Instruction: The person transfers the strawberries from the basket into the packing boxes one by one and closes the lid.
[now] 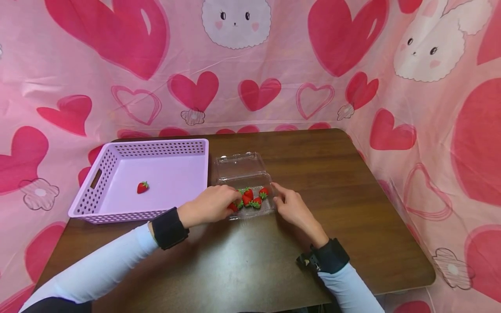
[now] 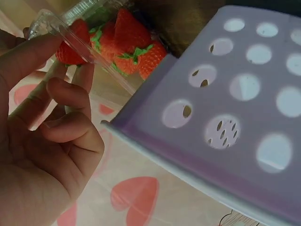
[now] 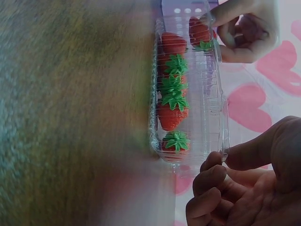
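Observation:
A clear plastic clamshell box (image 1: 240,166) with its lid folded back sits on the table, several red strawberries (image 1: 248,198) with green leaves inside. Between thumb and fingers, my left hand (image 1: 213,203) pinches one strawberry (image 3: 198,31) at the box's left end, inside its wall. Thumb and fingertips of my right hand (image 1: 294,208) grip the rim at the box's right end. In the right wrist view, the other strawberries lie in a row along the box's bottom.
Left of the box stands a lilac basket (image 1: 189,178) with perforated walls. One strawberry (image 1: 142,187) lies on its floor. The brown wooden table (image 1: 332,174) extends to the right. A pink heart-print cloth (image 1: 285,56) hangs behind and at the sides.

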A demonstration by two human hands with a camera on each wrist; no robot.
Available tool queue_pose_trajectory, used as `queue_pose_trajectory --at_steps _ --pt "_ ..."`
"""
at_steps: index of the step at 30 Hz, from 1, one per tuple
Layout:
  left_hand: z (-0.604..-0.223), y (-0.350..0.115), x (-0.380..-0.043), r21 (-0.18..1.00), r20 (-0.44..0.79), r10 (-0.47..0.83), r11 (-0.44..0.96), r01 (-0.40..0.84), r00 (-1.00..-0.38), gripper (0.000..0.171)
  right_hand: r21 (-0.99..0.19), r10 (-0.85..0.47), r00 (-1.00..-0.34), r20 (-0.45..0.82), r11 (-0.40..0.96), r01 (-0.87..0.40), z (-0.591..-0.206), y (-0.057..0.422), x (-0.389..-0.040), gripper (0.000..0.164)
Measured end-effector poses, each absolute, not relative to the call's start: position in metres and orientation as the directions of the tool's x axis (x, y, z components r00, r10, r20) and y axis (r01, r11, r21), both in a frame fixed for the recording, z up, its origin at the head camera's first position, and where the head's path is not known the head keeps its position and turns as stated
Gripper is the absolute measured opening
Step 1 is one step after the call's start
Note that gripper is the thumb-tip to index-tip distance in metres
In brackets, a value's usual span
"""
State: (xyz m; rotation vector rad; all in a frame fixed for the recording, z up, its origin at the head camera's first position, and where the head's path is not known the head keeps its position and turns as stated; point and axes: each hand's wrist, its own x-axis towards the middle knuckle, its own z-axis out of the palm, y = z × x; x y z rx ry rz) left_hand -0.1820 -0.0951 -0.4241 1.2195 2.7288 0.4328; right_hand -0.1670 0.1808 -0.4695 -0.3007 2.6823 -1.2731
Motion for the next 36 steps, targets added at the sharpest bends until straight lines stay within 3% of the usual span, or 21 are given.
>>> queue_pose_trajectory --at_steps 9,17,28,36 --pt "-0.424 -0.091 -0.19 0.297 -0.031 0.755 0.633 0.715 -0.655 0.013 -0.782 -0.238 -0.969 -0.069 0.616 -0.096 -0.468 0.181 -0.166 0.053" --pt "-0.427 -0.091 -0.194 0.315 -0.069 0.75 0.642 0.698 -0.658 0.023 -0.784 -0.238 -0.969 -0.073 0.614 -0.091 -0.469 0.181 -0.165 0.053" --pt "-0.429 -0.097 -0.195 0.258 -0.014 0.75 0.642 0.722 -0.661 0.03 -0.774 -0.234 -0.97 -0.065 0.625 -0.099 -0.468 0.18 -0.166 0.053" --pt "-0.421 -0.1 -0.193 0.279 0.002 0.724 0.662 0.696 -0.69 0.021 -0.774 -0.235 -0.97 -0.067 0.625 -0.098 -0.467 0.18 -0.166 0.053"
